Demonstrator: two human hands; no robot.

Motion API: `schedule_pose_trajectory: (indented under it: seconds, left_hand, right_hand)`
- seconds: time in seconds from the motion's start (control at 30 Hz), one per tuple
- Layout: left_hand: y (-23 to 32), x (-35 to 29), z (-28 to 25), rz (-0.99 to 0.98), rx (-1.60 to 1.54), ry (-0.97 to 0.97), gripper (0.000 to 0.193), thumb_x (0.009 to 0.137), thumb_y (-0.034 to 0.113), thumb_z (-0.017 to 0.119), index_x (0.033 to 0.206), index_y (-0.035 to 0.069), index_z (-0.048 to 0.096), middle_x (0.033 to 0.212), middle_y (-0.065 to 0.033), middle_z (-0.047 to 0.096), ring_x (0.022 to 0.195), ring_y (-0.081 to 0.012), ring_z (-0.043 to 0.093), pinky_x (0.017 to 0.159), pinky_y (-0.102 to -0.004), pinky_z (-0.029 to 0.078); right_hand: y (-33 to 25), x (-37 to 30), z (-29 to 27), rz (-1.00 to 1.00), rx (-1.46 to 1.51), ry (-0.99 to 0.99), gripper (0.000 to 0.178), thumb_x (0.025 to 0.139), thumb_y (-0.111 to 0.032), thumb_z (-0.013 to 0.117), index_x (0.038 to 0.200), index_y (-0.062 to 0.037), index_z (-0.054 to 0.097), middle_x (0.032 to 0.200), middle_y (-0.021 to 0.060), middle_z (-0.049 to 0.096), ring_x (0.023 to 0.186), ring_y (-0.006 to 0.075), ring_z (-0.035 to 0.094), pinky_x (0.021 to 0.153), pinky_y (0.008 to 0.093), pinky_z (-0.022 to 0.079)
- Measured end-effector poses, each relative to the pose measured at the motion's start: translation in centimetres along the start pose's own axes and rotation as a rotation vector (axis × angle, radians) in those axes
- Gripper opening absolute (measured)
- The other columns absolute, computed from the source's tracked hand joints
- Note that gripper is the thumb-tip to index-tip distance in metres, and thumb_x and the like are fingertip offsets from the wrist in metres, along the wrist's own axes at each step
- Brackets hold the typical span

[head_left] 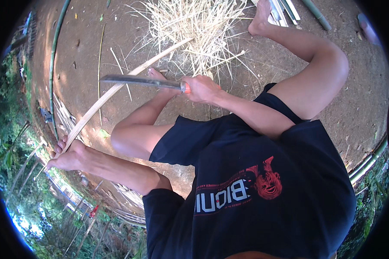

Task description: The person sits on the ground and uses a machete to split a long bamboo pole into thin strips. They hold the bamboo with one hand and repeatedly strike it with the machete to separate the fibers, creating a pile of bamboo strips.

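Note:
My left hand (70, 154) is closed around the lower end of a long pale bamboo strip (93, 108), out at the left. The strip slants up and away to the right, its far end over a heap of shavings (196, 26). In my right hand (202, 90) is the orange handle of a machete (138, 80), gripped between my knees. The blade points left and crosses in front of the strip near its middle. Whether its edge touches the strip, I cannot tell.
My bare feet (260, 19) rest on the brown dirt ground (129, 30). A long green bamboo pole (52, 69) lies at the left, another piece (316, 15) at the far right. Split strips (65, 116) are piled at the left, and greenery (17, 142) borders the area.

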State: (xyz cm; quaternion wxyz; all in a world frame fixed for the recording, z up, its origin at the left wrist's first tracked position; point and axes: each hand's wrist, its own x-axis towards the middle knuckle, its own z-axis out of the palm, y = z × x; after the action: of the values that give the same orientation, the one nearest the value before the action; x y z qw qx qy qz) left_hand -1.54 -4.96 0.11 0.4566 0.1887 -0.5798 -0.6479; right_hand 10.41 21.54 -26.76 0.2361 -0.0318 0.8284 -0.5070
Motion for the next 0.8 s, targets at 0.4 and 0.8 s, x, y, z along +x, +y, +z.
schedule_pose_trajectory:
  seconds: [0.4,0.8]
  left_hand:
    - [-0.9,1.6,-0.9,-0.028,-0.009,-0.101,0.052,0.097,0.064,0.028,0.08,0.016,0.035,0.062,0.0032,0.029,0.053,-0.0129,0.031,0.053,-0.0275,0.034]
    - [-1.1,2.5,-0.1,-0.042,0.05,-0.027,0.055,0.097,0.065,0.028,0.074,0.015,0.032,0.066,0.0017,0.027,0.058,-0.0148,0.026,0.057,-0.0324,0.035]
  right_hand:
    - [9.8,2.5,0.7,0.362,-0.031,0.005,0.025,0.084,-0.018,0.057,0.106,-0.0062,0.063,0.084,0.021,0.068,0.076,0.0363,0.068,0.073,0.0472,0.054]
    - [12.7,3.3,-2.1,0.398,-0.075,0.058,0.029,0.085,-0.022,0.056,0.103,-0.0002,0.063,0.086,0.0233,0.068,0.08,0.0363,0.068,0.076,0.045,0.053]
